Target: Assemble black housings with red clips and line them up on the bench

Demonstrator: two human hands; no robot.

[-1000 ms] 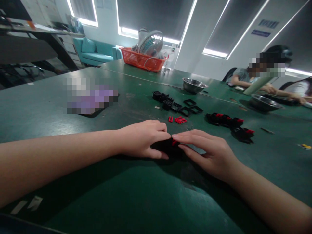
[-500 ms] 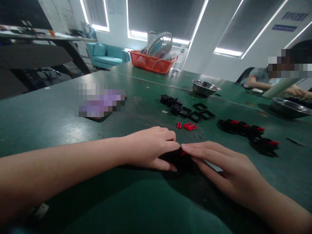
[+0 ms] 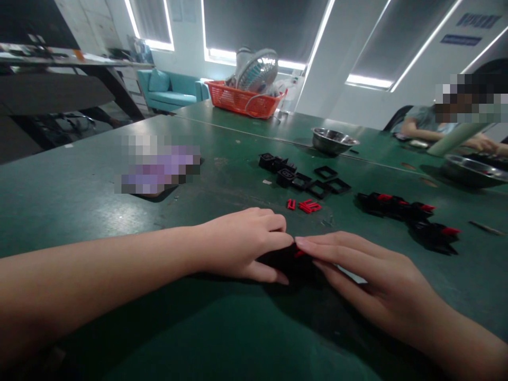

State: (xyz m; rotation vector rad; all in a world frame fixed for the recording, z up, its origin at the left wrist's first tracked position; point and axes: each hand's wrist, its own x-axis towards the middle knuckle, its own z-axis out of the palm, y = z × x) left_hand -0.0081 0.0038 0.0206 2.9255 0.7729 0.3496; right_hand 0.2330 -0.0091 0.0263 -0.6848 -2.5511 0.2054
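Observation:
My left hand [image 3: 242,242] and my right hand [image 3: 357,267] meet at the fingertips on the green table [image 3: 198,328]. Between them they pinch a small black part with a red piece [image 3: 296,255], mostly hidden under the fingers. Both hands have their fingers closed on it. Beyond the hands lie loose red clips [image 3: 306,205], several empty black frames [image 3: 301,177] and a row of black parts with red inserts [image 3: 408,211].
A steel bowl [image 3: 334,142] and an orange basket [image 3: 246,100] holding a fan stand farther back. Another person [image 3: 444,127] sits at the right by a second bowl [image 3: 468,170]. A blurred purple item [image 3: 156,166] lies at left.
Both hands stay joined on the black part. The view has shifted a little, nothing else has moved.

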